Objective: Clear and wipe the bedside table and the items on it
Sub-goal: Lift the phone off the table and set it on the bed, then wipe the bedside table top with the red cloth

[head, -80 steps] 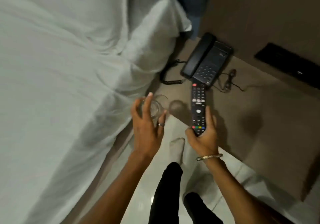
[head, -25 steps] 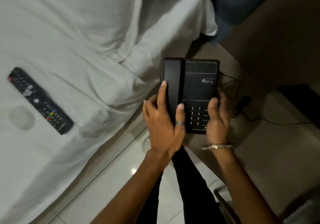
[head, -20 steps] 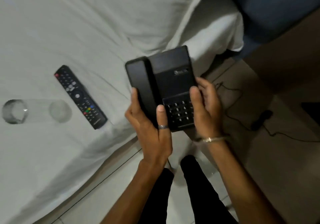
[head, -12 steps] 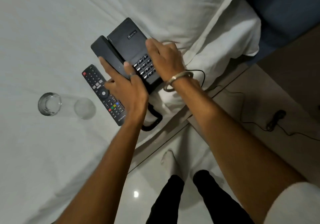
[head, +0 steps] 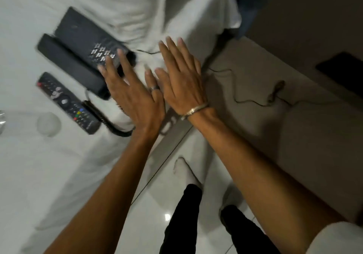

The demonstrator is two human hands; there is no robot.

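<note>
A black desk telephone [head: 78, 43] lies on the white bed [head: 39, 175], its coiled cord [head: 106, 120] trailing toward the bed's edge. Just below it lies a black TV remote [head: 66, 102], and a clear glass [head: 48, 124] lies on its side at the far left. My left hand [head: 135, 96] is flat and open, fingertips over the phone's lower right corner. Beside it my right hand [head: 182, 77], with a metal bangle, is open and holds nothing. The beige bedside table [head: 294, 136] is at the right.
A thin black cable [head: 245, 98] with a small plug runs across the table top. A dark flat panel [head: 341, 71] sits on the wall at the far right. My legs in black trousers and white socks stand on the glossy tiled floor [head: 153, 224].
Both hands carried the telephone from the table onto the bed beside the remote and have let go of it; they are now open and drawn back to the right.
</note>
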